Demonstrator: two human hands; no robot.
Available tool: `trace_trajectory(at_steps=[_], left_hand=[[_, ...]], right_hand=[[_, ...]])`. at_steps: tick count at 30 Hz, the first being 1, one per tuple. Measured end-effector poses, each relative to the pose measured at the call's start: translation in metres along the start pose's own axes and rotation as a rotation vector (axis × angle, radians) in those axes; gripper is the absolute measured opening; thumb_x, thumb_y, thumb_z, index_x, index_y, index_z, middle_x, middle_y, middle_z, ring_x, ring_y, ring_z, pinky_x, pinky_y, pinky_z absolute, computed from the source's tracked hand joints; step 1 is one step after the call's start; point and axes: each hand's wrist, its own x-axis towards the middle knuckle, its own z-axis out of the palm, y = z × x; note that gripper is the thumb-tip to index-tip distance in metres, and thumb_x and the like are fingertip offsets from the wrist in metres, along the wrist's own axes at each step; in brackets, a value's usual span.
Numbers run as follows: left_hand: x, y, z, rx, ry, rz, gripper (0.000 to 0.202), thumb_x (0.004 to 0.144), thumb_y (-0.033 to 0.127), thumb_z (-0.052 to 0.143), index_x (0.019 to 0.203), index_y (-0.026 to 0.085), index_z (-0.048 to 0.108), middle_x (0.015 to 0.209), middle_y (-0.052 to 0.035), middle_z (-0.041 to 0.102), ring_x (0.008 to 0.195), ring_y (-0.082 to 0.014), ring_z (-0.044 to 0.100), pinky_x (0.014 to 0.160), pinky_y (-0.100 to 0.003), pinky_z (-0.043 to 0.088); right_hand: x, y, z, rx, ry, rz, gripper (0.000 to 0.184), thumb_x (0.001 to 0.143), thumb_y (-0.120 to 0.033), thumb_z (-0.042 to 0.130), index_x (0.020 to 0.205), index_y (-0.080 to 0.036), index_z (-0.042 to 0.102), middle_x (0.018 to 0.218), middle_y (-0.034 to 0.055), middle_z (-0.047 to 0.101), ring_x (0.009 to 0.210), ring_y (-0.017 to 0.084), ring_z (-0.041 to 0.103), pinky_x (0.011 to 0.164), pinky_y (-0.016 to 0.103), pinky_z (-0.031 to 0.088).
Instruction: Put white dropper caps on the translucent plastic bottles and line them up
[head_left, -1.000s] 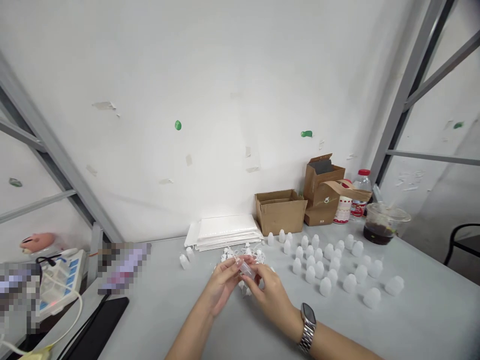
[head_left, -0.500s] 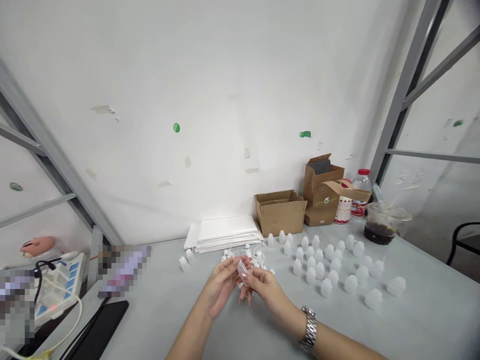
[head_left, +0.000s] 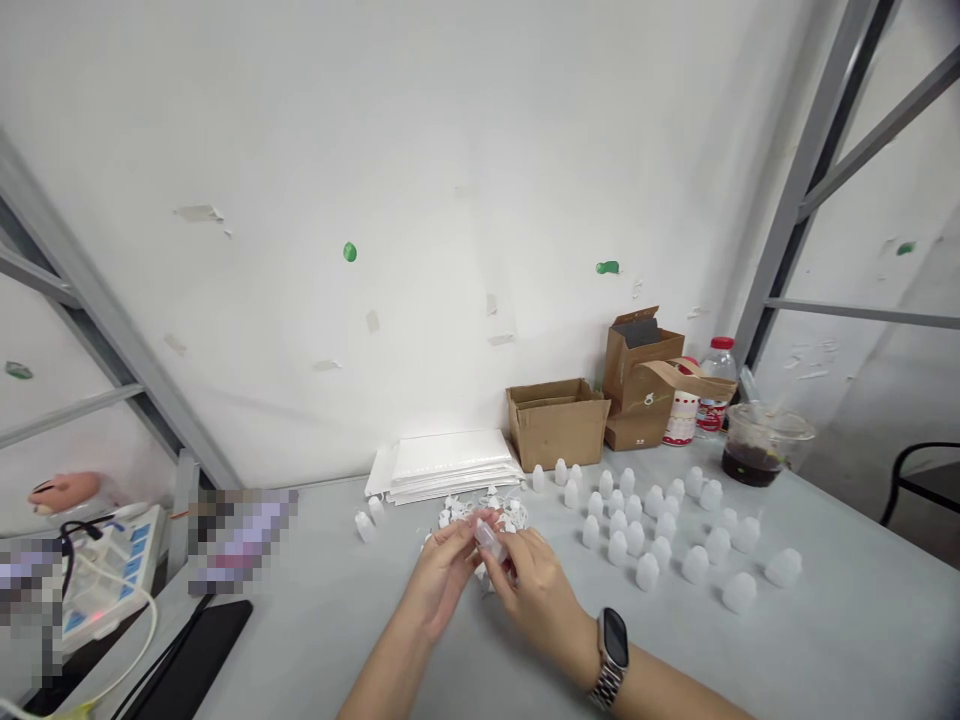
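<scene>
Both my hands meet over the grey table (head_left: 825, 620), holding a small translucent plastic bottle (head_left: 489, 540) tilted between their fingers. My left hand (head_left: 441, 570) grips its upper end with the fingertips, and my right hand (head_left: 538, 595) holds it from the lower right. Just behind and under them lies a heap of small white plastic parts (head_left: 480, 514), partly hidden by my fingers. To the right stand several rows of translucent plastic bottles (head_left: 634, 538), apart from my hands. A watch sits on my right wrist.
A stack of white flat packets (head_left: 450, 468) and a cardboard box (head_left: 556, 425) stand at the wall. Further right are a paper bag (head_left: 637, 405) and a plastic cup of dark liquid (head_left: 752, 455). A black tablet or phone (head_left: 196, 655) lies at the near left.
The bottle has tipped from nearly upright to a lower slant. My right hand has rotated and closed around it, and the view has shifted slightly.
</scene>
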Motion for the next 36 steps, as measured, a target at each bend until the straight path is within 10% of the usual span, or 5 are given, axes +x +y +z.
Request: trace_trajectory(at_steps=[7, 13, 22, 30, 36], left_hand=[[0.004, -0.007, -0.008, -0.093, -0.055, -0.11, 0.018, 0.07, 0.025, 0.064, 0.085, 0.015, 0.068, 0.099, -0.0091, 0.067, 0.086, -0.0198, 0.06, 0.082, -0.035, 0.044], [0.005, -0.004, -0.01, -0.1, -0.077, -0.16, 0.012, 0.07, 0.024, 0.062, 0.076, 0.015, 0.067, 0.105, -0.0095, 0.064, 0.083, -0.0208, 0.061, 0.077, -0.036, 0.047], [0.004, 0.002, -0.008, 0.018, -0.134, -0.023, 0.03, 0.07, 0.034, 0.064, 0.09, 0.012, 0.068, 0.087, -0.0106, 0.069, 0.109, -0.0249, 0.051, 0.098, -0.035, 0.032], [0.004, -0.001, -0.002, 0.025, -0.015, 0.029, 0.024, 0.066, 0.033, 0.067, 0.08, 0.014, 0.07, 0.093, -0.0109, 0.068, 0.098, -0.0232, 0.056, 0.082, -0.03, 0.041], [0.001, 0.0, -0.003, 0.172, -0.037, 0.027, 0.026, 0.069, 0.034, 0.064, 0.082, 0.013, 0.071, 0.096, -0.0134, 0.068, 0.091, -0.0244, 0.058, 0.082, -0.035, 0.039]], right_hand=[[0.003, -0.003, 0.002, 0.307, -0.102, 0.314, 0.018, 0.082, -0.031, 0.049, 0.071, -0.018, 0.054, 0.062, 0.0027, 0.058, 0.059, 0.016, 0.052, 0.057, 0.028, 0.04], [0.017, -0.004, 0.0, 1.185, -0.353, 0.733, 0.034, 0.073, -0.047, 0.057, 0.06, -0.015, 0.055, 0.043, -0.0026, 0.052, 0.039, 0.009, 0.044, 0.044, 0.022, 0.034], [0.02, 0.003, -0.005, 1.597, -0.391, 0.82, 0.031, 0.072, -0.041, 0.061, 0.07, -0.01, 0.064, 0.046, 0.0013, 0.058, 0.04, 0.007, 0.046, 0.044, 0.02, 0.031], [0.021, 0.001, -0.005, 1.355, -0.394, 0.777, 0.037, 0.07, -0.049, 0.061, 0.062, -0.014, 0.054, 0.048, -0.0011, 0.057, 0.039, 0.008, 0.047, 0.042, 0.02, 0.035], [0.012, -0.002, -0.004, 0.642, -0.223, 0.482, 0.036, 0.082, -0.048, 0.045, 0.064, -0.018, 0.054, 0.051, -0.0007, 0.053, 0.046, 0.012, 0.05, 0.047, 0.026, 0.042]])
